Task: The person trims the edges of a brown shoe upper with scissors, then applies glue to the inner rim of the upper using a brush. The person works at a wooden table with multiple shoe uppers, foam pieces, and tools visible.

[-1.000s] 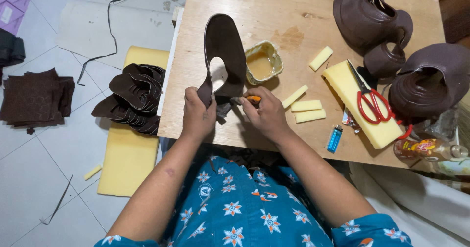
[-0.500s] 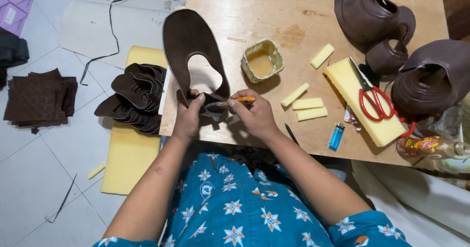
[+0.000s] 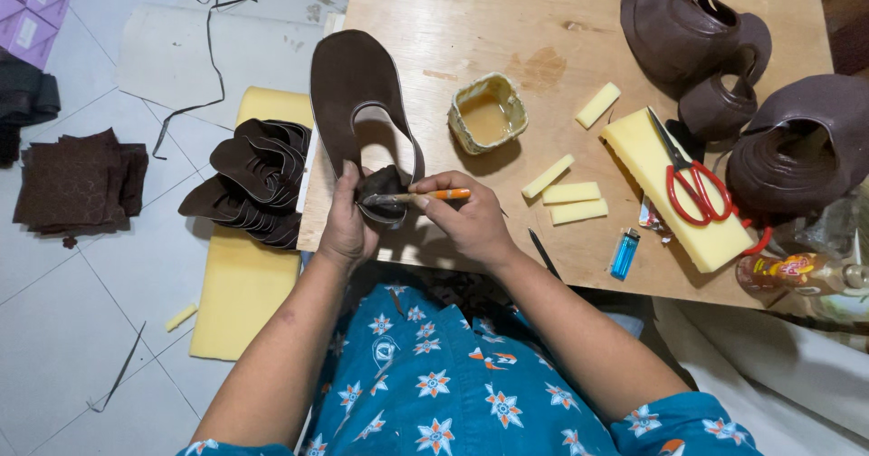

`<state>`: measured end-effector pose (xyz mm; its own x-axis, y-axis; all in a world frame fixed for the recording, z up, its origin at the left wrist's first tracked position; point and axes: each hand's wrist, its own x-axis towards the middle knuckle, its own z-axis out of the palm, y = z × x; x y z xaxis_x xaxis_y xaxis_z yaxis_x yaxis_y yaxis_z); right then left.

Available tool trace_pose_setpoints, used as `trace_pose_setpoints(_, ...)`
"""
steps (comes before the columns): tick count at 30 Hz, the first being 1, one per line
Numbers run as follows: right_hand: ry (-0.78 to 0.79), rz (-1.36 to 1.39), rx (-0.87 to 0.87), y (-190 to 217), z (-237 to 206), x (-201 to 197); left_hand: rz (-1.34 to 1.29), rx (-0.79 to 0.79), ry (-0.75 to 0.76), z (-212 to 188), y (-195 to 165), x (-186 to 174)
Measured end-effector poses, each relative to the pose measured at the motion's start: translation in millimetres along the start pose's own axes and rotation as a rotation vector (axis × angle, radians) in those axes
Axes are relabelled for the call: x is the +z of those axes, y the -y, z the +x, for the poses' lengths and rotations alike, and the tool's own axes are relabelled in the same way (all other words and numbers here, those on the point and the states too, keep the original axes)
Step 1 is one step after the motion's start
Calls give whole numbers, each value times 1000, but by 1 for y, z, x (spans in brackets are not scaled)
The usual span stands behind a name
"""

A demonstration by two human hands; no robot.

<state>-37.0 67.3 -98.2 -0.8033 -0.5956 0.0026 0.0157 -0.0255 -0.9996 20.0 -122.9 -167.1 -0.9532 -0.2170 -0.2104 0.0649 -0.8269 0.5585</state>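
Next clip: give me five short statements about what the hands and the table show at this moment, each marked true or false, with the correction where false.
1. The left hand grips the brown shoe upper at its lower end. True.
2. The right hand holds the red-handled scissors. False: it holds an orange-handled brush; the scissors lie on a yellow foam block.
3. The square glue tub stands on the wooden table. True.
4. The blue lighter lies on the floor. False: it lies on the table.
5. A stack of brown uppers sits left of the table. True.

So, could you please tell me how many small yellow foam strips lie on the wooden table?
4: one by the big foam block, three clustered right of the glue pot.
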Motion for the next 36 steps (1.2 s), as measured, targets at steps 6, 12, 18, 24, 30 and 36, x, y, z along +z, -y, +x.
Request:
trace_pose_setpoints(6,7,38,-19,-1,-3,-7,-39,8,7,-6,2,13)
trace_pose_setpoints(12,111,-48,4,7,-6,-22,118,-7,-68,-7,1,21)
trace_pose_setpoints(18,222,-192,46,27,-4,-34,190,-37,42,1,9,11)
trace_pose_setpoints(24,186,-528,-66,44,0,-40,841,186,-153,8,10,12)
trace_pose_setpoints(30,-129,-274,-132,43,0,-49,1329,256,-365,-1,0,37)
trace_pose_setpoints(36,-2,-328,-206,34,-4,-45,1453,230,-384,-8,-3,61)
